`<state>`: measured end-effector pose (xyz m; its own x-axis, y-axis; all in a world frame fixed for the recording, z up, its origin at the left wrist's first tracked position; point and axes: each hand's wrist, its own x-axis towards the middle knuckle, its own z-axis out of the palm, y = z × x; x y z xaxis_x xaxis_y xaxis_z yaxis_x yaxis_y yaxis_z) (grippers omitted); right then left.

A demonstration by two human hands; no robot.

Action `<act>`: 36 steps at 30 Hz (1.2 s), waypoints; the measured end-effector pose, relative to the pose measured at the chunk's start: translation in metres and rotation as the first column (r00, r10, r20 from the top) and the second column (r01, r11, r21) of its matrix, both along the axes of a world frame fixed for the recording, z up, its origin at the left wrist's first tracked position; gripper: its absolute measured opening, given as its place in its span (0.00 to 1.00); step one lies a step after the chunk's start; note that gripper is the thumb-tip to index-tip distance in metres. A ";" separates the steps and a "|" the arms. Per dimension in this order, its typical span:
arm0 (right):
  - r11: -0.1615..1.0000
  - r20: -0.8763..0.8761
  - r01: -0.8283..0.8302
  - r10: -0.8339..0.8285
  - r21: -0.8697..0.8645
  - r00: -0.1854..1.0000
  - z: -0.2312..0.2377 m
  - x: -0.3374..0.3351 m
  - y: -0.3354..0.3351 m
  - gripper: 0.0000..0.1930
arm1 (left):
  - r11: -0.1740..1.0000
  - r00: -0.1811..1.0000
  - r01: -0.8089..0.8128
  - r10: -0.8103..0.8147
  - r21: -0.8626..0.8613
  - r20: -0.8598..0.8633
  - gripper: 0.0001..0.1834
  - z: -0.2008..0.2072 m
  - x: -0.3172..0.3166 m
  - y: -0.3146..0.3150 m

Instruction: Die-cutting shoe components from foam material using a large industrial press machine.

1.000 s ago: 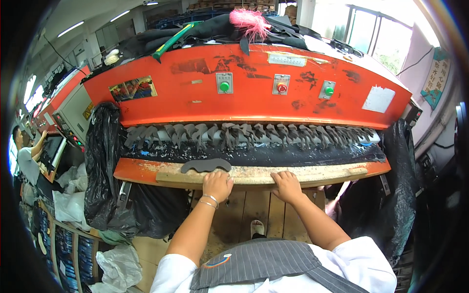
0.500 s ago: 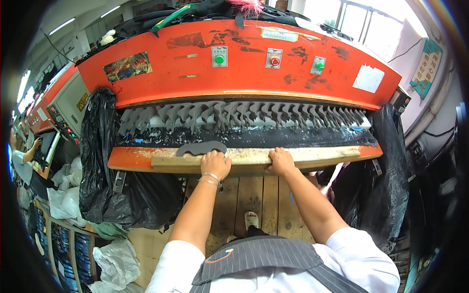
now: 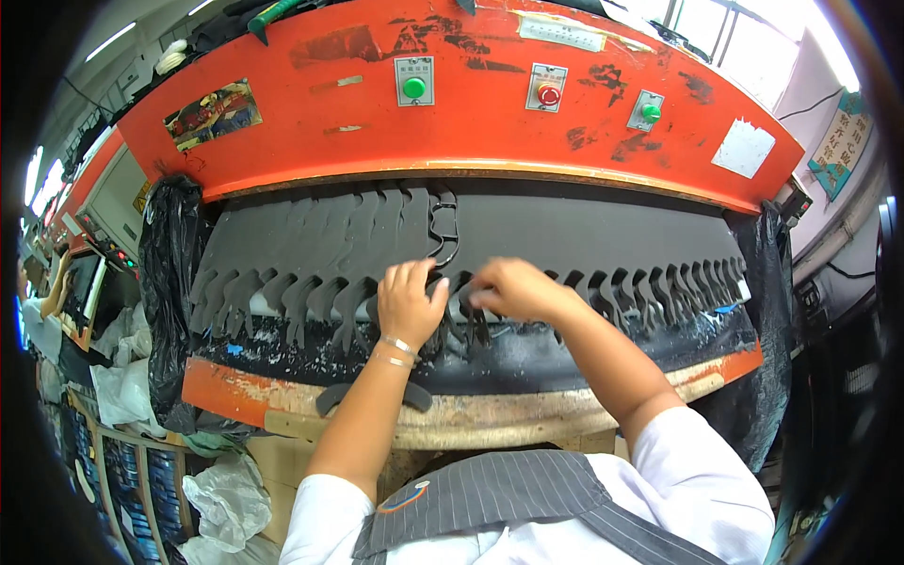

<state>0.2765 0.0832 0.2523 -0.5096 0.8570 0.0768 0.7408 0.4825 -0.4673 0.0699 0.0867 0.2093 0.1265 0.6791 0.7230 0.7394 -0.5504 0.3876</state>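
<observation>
A dark grey foam-like sheet lies under the front of the red press, its near edge cut into a row of wavy strips. On it stands a cutting die, a narrow dark metal outline with curved sides. My left hand rests at the sheet's scalloped edge just in front of the die, fingers stretched and thumb apart. Close to its right, my right hand is over the same edge, its fingers bent and blurred; dark strips hang below them. Behind my left forearm, a loose curved grey piece lies partly hidden on the ledge.
The red press spans the far side, with green buttons and a red one. A worn wooden ledge runs along the front. Black plastic bags hang at the sides. Another person works at far left.
Both hands have left the front ledge and moved forward to the sheet's edge. Much more of the sheet now shows, with the die on it. The ledge sits nearer to me in view.
</observation>
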 end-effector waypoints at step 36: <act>0.937 0.010 0.245 -0.255 0.248 0.967 -0.075 0.003 0.044 0.50 | 0.758 0.895 -0.083 -0.228 -0.647 -0.382 0.26 -0.025 0.035 0.114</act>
<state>0.2794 0.1268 0.1768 -0.2883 0.9152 0.2817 0.8683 0.3739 -0.3259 0.1053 0.2006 0.1846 0.3730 0.9278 -0.0109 0.8774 -0.3489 0.3293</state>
